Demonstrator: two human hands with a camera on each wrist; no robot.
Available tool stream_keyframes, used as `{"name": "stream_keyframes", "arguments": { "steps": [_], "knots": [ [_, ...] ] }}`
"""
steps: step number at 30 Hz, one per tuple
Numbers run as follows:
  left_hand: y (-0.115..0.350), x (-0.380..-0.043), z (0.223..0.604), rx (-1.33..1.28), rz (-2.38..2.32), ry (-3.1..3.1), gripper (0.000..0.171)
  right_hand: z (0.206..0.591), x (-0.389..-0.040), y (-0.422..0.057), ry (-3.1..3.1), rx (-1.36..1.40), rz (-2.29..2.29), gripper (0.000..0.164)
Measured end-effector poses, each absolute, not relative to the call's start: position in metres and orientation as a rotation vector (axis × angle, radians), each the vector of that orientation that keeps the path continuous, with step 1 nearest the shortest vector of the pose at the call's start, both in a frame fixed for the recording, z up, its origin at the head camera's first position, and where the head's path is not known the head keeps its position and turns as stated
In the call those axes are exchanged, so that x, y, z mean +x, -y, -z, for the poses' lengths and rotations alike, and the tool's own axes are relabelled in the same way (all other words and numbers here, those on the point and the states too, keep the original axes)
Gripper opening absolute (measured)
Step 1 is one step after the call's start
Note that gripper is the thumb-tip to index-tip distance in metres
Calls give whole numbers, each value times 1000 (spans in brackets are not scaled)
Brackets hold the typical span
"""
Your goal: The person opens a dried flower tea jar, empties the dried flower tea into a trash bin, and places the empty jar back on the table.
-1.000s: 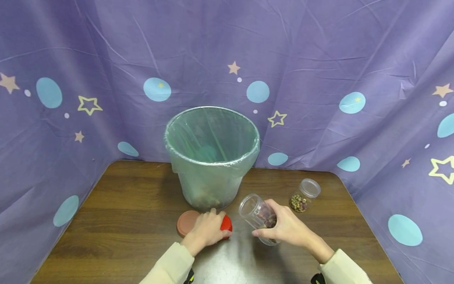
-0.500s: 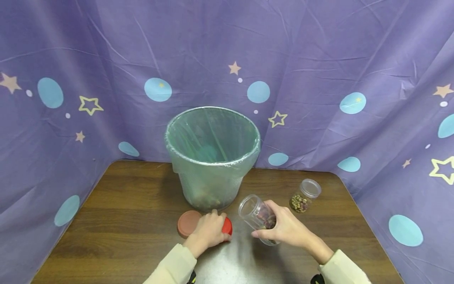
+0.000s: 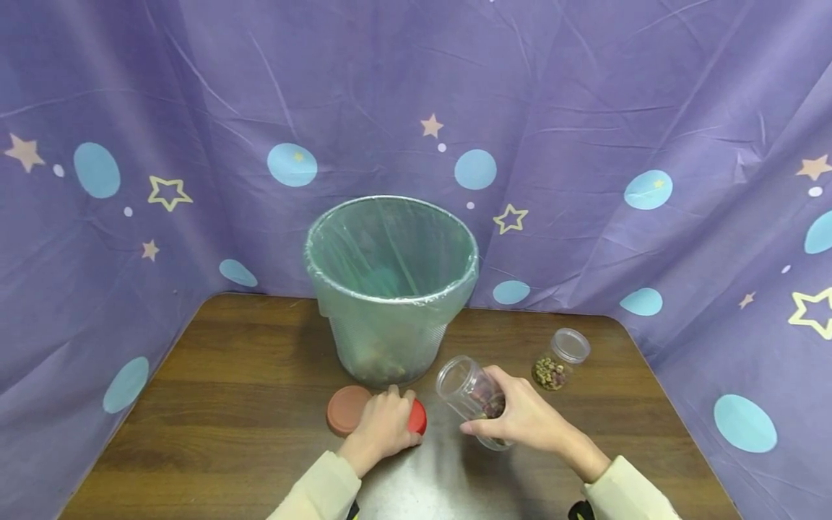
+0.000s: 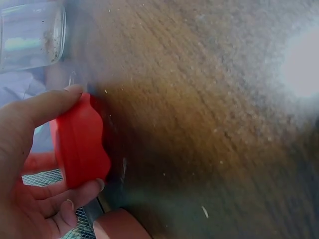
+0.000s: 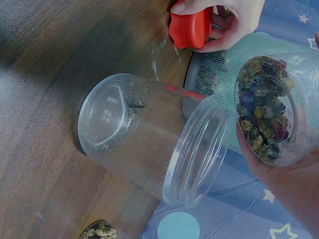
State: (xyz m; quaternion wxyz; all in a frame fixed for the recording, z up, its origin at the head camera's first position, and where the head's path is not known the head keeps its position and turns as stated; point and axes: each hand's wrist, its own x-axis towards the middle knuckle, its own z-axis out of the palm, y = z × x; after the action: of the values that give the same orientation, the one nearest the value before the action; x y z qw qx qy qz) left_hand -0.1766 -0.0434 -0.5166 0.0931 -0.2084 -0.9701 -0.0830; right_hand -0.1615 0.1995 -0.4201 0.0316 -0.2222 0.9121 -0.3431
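My left hand (image 3: 383,425) grips a red lid (image 4: 82,142) with a wavy edge, thumb on one side and fingertips on the other, low at the table. A flat salmon-coloured lid (image 3: 347,409) lies just left of that hand. With my right hand (image 3: 526,419) I hold a clear jar of dried flowers (image 5: 266,109). Near its base, in the right wrist view, is an open clear jar (image 5: 144,139) with threads at its mouth and a few crumbs inside. From the head view I cannot tell where one clear jar ends and the other begins.
A mesh waste bin (image 3: 390,336) with a green liner stands at the back of the wooden table (image 3: 240,361). At the back right is a smaller clear jar (image 3: 560,359) with dried flowers in its bottom. A patterned purple cloth (image 3: 552,87) hangs around the table.
The head view has shifted very slightly. Both hands stay almost still, the left on the red lid and the right on the jar.
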Motion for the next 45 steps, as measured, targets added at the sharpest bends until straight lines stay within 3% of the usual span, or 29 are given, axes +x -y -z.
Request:
{"name": "stream_keyframes", "arguments": {
  "steps": [14, 27, 38, 45],
  "knots": [
    [47, -176, 526, -552, 498, 2957, 69, 415, -165, -202, -2848, -689, 1036, 61],
    [37, -173, 527, -502, 302, 2959, 67, 414, -167, -206, -2841, -664, 1045, 62],
    [40, -173, 518, -474, 424, 2995, 75, 410, -168, -208, -2854, -649, 1066, 62],
    [43, -176, 514, -465, 402, 2956, 63, 409, -168, -211, -2841, -624, 1066, 62]
  ]
}}
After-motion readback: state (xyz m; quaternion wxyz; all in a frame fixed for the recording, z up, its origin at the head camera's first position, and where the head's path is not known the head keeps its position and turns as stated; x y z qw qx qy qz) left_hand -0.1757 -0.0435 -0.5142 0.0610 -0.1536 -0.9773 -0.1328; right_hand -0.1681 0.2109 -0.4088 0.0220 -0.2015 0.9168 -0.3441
